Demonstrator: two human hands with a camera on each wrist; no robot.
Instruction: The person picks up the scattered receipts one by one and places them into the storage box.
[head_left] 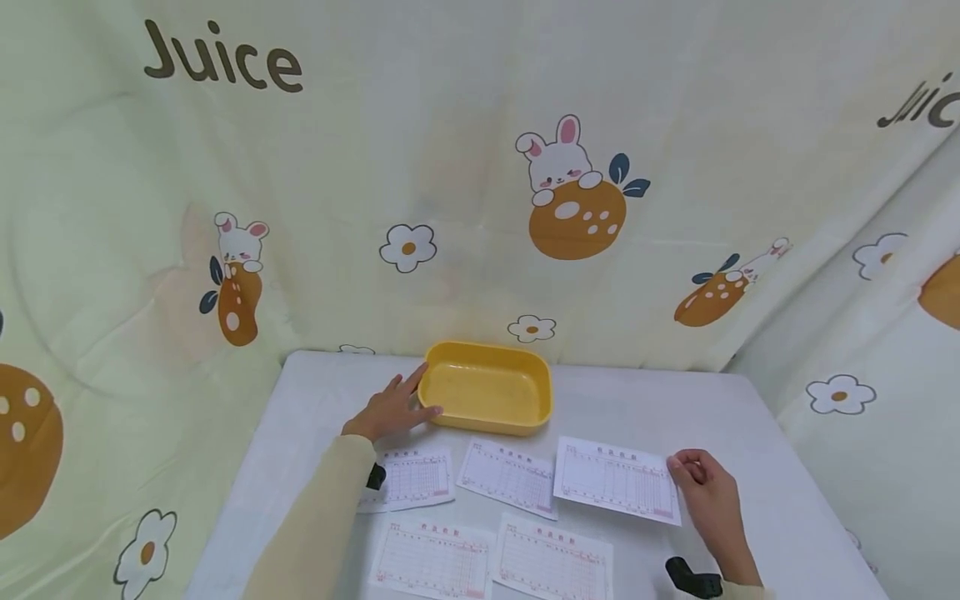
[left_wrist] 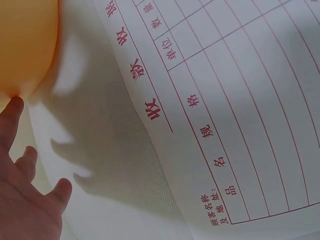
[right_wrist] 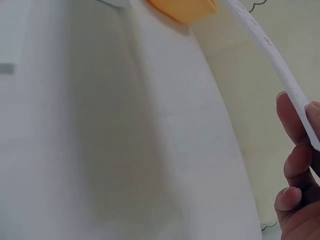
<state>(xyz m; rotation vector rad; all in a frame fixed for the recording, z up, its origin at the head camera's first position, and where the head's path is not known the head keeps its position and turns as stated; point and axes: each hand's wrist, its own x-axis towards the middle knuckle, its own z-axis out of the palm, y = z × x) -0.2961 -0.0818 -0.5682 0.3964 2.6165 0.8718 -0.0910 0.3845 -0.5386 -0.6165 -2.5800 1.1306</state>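
My left hand is at the left end of a yellow plastic basin, its fingers spread along the rim. In the left wrist view a fingertip touches the basin's side. Pinched by one short edge, a printed receipt slip is in my right hand. From the right wrist the slip shows nearly edge-on, lifted over the table between thumb and fingers. Several similar slips lie flat nearby, one just below my left hand and another in front of the basin.
Two more slips, a left one and a right one, lie side by side near the front. A white cloth covers the table. Behind it hangs a curtain printed with rabbits and flowers.
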